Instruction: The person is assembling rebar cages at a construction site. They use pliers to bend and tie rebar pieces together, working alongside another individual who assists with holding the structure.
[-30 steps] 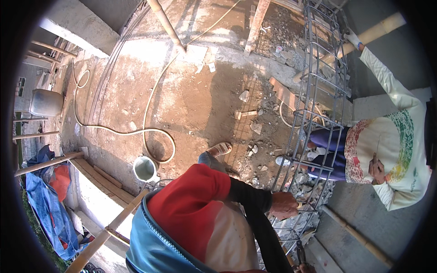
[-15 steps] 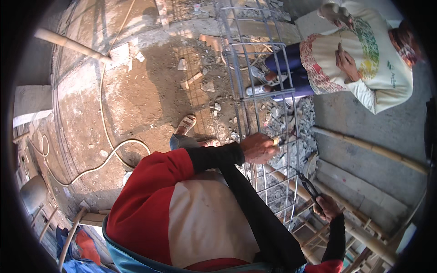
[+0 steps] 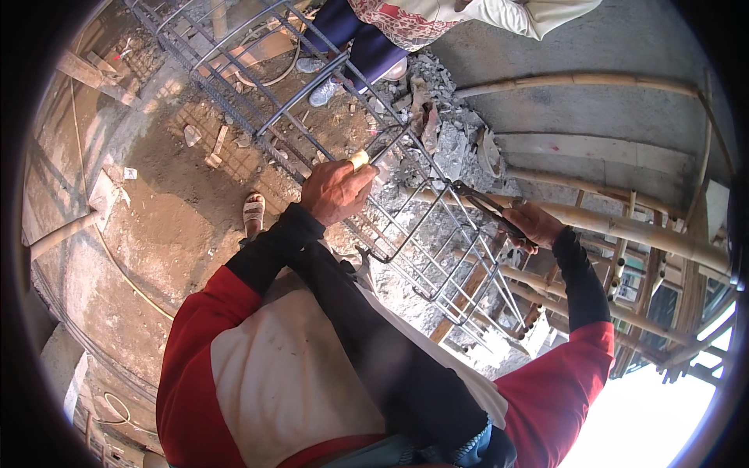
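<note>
A rebar cage (image 3: 402, 243) of long bars and square stirrups runs diagonally in front of me. My left hand (image 3: 335, 191) is closed over its near side, and a small yellowish piece (image 3: 359, 160) shows at the fingertips. Whether that piece is held or wrapped round a finger I cannot tell. Dark-handled pincers (image 3: 490, 207) are gripped in my right hand (image 3: 534, 224) beyond the cage's right side. Their jaws meet a bar crossing of the cage, where any wire is too small to make out.
Across the cage stands another person (image 3: 406, 19) in dark trousers. Broken concrete rubble (image 3: 460, 156) lies under and beside the cage. Bamboo poles (image 3: 624, 222) cross at the right, by a grey wall (image 3: 562, 47). A pale hose (image 3: 129, 273) trails over the dirt floor.
My view has turned, so the cage now slants and the other person sits higher in the picture. Both hands stay at the cage, the right one still holding the pincers.
</note>
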Action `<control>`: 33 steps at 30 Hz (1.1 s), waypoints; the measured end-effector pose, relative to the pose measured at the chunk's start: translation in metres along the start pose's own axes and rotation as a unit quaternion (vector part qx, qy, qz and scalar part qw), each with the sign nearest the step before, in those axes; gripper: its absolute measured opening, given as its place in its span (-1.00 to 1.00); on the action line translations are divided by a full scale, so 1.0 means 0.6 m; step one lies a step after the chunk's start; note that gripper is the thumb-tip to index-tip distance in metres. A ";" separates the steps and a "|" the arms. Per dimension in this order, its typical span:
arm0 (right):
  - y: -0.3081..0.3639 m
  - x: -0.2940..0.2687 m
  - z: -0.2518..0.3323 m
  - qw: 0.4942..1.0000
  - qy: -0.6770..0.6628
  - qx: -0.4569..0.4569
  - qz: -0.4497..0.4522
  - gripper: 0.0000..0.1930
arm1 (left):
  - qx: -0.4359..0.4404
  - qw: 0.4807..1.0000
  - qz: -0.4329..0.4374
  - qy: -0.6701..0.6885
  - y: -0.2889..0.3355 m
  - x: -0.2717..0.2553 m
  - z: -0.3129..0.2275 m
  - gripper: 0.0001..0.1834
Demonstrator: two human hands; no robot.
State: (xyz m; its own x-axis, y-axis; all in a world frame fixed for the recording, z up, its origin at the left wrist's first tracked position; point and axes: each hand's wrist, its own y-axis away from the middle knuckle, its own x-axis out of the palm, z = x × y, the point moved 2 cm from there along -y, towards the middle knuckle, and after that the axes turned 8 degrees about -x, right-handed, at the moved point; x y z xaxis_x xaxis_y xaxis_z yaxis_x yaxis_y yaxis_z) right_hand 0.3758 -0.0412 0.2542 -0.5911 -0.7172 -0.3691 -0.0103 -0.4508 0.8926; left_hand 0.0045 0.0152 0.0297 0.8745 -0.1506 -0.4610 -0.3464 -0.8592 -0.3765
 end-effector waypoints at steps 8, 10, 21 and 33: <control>-0.022 0.013 -0.055 0.959 0.222 -0.127 -0.126 -0.76 | 0.005 1.000 -0.002 0.017 0.005 0.012 0.008 -0.79; -0.021 0.014 -0.062 0.933 0.291 -0.166 -0.129 -0.68 | 0.006 1.000 -0.002 0.017 0.006 0.014 0.010 -0.77; -0.034 -0.001 -0.032 0.885 0.412 -0.154 -0.150 -0.62 | 0.000 1.000 -0.009 0.016 0.003 0.014 0.007 -0.81; -0.020 0.011 -0.009 0.773 0.538 -0.218 -0.256 -0.57 | 0.010 0.999 -0.030 -0.005 0.004 0.011 0.004 -0.87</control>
State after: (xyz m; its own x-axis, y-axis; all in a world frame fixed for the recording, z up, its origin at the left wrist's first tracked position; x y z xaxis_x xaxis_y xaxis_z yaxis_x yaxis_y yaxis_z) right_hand 0.3764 -0.0437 0.2398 0.4164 -0.3060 -0.8561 0.3902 -0.7904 0.4723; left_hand 0.0088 0.0132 0.0237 0.8903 -0.0937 -0.4457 -0.3005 -0.8561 -0.4204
